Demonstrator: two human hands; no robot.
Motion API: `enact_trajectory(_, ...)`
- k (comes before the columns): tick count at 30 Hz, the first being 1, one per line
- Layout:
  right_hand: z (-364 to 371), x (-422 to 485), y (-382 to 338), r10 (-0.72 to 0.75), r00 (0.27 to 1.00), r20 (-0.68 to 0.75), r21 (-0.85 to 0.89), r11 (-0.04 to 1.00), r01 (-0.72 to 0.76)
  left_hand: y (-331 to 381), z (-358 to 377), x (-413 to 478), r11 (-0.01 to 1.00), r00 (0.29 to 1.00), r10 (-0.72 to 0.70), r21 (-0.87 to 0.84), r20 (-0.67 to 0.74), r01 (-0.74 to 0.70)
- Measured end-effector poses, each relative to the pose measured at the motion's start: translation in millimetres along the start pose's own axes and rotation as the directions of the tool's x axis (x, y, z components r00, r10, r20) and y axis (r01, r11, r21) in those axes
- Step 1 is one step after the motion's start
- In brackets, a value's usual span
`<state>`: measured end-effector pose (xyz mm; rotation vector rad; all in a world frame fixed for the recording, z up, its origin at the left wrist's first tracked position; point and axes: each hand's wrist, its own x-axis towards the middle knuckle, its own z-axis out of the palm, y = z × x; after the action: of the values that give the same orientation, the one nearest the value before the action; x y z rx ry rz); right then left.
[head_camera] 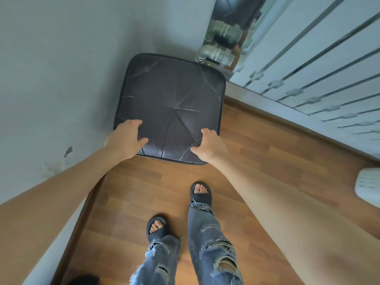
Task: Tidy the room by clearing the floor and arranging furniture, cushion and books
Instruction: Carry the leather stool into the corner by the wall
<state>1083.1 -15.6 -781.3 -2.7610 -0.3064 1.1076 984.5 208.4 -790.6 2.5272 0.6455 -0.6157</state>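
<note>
Wooden floor (pixel 257 153) corner: left hand (pixel 125 138), right hand (pixel 209 146) grip leather stool (pixel 170 103).

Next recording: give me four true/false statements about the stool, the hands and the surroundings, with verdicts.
1. The left hand and the right hand both grip the stool at its near edge. True.
2. The stool sits in the open, away from any wall. False: it is in the corner, beside the wall and near the radiator.
3. The floor is wooden. True.
4. The person is barefoot. False: they wear black slides.
</note>
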Motion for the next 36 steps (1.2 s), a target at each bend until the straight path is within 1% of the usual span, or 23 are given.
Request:
enact_trajectory(6,-52.7,-44.4,-28.2,-0.163,0.983,-0.083,-0.017,0.987,0.162,37.6,-53.1,-50.5,0.996,0.995,0.091,0.018,-0.043,-0.09)
enact_trajectory(10,-81.9,-75.2,-38.5,-0.214,0.967,-0.141,-0.027,0.977,0.212,57.8,-83.0,-77.7,0.987,0.984,0.158,0.054,-0.087,-0.153)
enact_trajectory(15,-106.7,-115.2,-36.1,-0.257,0.948,-0.189,-0.076,0.966,0.247,78.4,-111.9,-109.6,0.977,0.968,0.205,0.085,-0.147,-0.194)
enact_trajectory(20,-127.6,-160.8,-33.4,-0.282,0.936,-0.213,-0.133,0.957,0.258,95.9,-140.1,-152.9,0.971,0.96,0.227,0.111,-0.162,-0.211)
enact_trajectory(28,-162.7,-260.2,-37.1,-0.307,0.916,-0.26,-0.116,0.951,0.286,120.0,-185.9,-244.8,0.963,0.95,0.256,0.13,-0.177,-0.235)
enact_trajectory(31,-176.1,-298.0,-32.1,-0.337,0.902,-0.269,-0.125,0.941,0.314,134.2,-198.8,-279.3,0.959,0.94,0.269,0.145,-0.209,-0.243)
enact_trajectory(36,-193.1,-341.1,-17.2,-0.38,0.885,-0.269,-0.15,0.924,0.351,154.3,-209.7,-324.5,0.965,0.932,0.254,0.128,-0.26,-0.227)
